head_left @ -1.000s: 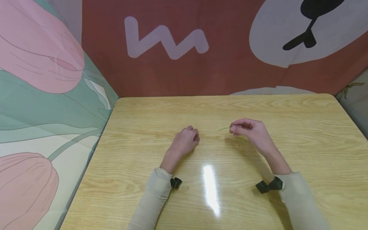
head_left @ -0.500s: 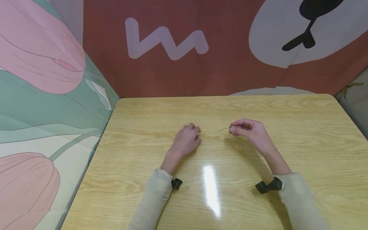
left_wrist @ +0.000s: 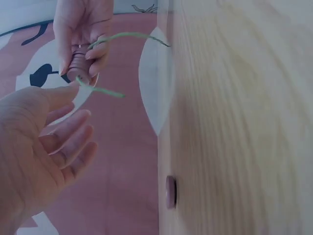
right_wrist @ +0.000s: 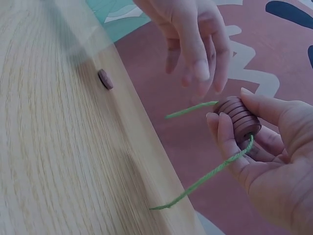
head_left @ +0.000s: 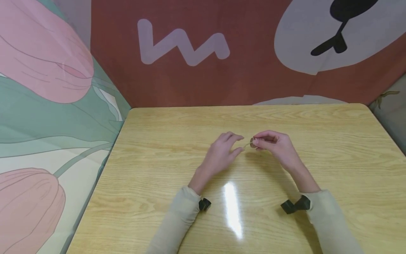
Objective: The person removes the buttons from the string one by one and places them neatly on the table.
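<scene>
My right hand [head_left: 280, 150] pinches a short stack of brown round buttons [right_wrist: 237, 116] between thumb and fingers, above the table. A green string [right_wrist: 210, 174] runs through the stack, and both its ends hang free. Close to the shorter string end is my left hand [head_left: 220, 155], its thumb and fingers apart and loosely bent. In the left wrist view, that hand's index finger overlaps the near end of the stack; I cannot tell whether it touches. One more brown button [left_wrist: 170, 192] lies on the tabletop, hidden in the head view.
The wood-grain table [head_left: 152, 127] reaches back to a reddish-brown printed wall covering [head_left: 196, 84]. A flower-patterned cloth [head_left: 47, 123] borders the left edge. Both wrists wear small black devices [head_left: 296, 205]. A bright light reflection [head_left: 233, 208] shows on the table.
My left hand has moved right from above the table's middle to the string end, and its curled fingers have spread. My right hand with the button stack has stayed almost still.
</scene>
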A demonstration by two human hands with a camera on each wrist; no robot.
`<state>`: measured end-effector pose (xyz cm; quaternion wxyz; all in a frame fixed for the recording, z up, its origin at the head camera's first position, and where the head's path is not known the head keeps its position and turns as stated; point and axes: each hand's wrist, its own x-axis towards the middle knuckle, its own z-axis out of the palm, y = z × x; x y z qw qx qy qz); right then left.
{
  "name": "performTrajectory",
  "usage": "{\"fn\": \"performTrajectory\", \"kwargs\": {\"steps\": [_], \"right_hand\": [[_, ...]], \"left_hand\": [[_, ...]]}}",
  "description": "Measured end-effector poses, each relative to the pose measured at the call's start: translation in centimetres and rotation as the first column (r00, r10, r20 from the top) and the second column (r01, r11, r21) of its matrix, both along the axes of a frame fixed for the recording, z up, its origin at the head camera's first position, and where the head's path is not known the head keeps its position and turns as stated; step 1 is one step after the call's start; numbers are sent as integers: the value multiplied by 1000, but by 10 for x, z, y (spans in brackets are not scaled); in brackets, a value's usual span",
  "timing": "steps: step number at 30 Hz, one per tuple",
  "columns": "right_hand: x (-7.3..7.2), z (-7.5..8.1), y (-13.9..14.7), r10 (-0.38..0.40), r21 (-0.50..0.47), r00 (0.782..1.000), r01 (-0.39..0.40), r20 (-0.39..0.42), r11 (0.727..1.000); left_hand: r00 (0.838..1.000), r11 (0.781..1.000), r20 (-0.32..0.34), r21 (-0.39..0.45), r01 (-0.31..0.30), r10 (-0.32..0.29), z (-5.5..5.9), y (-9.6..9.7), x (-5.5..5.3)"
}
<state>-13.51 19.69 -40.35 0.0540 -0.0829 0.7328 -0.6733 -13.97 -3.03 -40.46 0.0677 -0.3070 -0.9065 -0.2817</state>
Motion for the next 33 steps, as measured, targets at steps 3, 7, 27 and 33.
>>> {"fn": "performTrajectory", "kwargs": {"steps": [3, 7, 27, 33], "right_hand": [[0, 0, -1, -2, -9, 1000, 2, -3, 1000], [-1, -1, -2, -7, -34, 1000, 7, -3, 999], [1, 2, -3, 16, 51, 999, -18, 40, 999], [1, 2, -4, 18, 31, 999, -19, 34, 999]], "left_hand": [[999, 1000, 47, -20, -8, 9, -2, 6, 0], [995, 999, 95, -28, -25, 28, -4, 11, 0], [992, 991, 92, 95, -96, 87, -5, 7, -1], [993, 991, 76, 100, -93, 85, -5, 5, -1]]}}
